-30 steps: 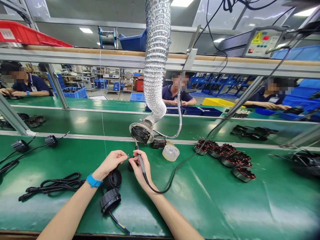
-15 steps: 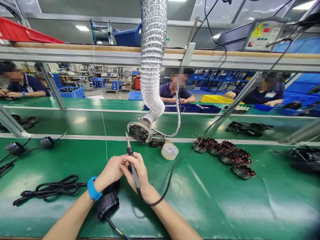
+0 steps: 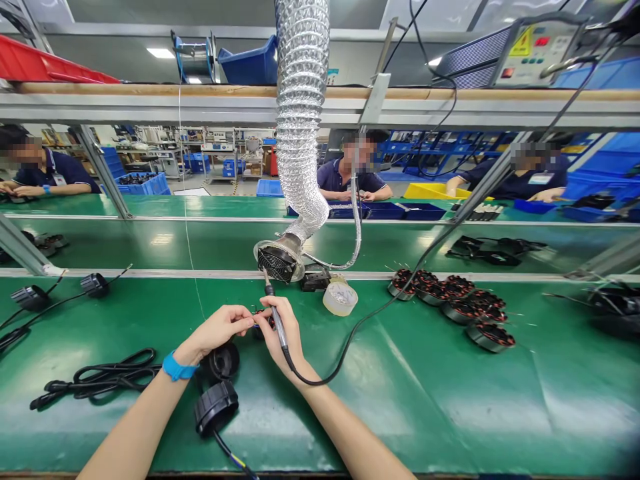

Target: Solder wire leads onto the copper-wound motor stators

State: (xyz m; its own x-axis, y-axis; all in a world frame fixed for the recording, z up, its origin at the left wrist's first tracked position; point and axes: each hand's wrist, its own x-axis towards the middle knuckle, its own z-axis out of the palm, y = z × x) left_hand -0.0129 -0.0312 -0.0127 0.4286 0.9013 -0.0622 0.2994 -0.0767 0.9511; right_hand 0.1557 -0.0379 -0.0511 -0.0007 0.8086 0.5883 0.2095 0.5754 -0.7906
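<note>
My right hand [image 3: 287, 337] is closed round a soldering iron [image 3: 278, 321], its tip pointing up and away from me. My left hand [image 3: 223, 327], below a blue wristband, pinches a thin wire at its fingertips, close to the right fingers. Just behind the fingertips sits a small motor stator [image 3: 261, 324] with reddish windings, partly hidden by my hands. A thin strand of solder wire [image 3: 190, 247] hangs from a spool and runs down behind my left hand. Below the hands lie a black round housing [image 3: 223, 361] and a black ribbed cap [image 3: 216, 407] with a cable.
A fume extractor fan [image 3: 277, 261] hangs on a silver duct [image 3: 303, 120] ahead. Right of it stand a round translucent tub [image 3: 340, 298] and several stators [image 3: 460, 303]. A coiled black cable [image 3: 100, 377] lies left. Co-workers sit across the bench.
My hands have moved slightly apart, showing the stator and black housing more. The soldering iron has shifted a little right and down. The solder strand hangs further left.
</note>
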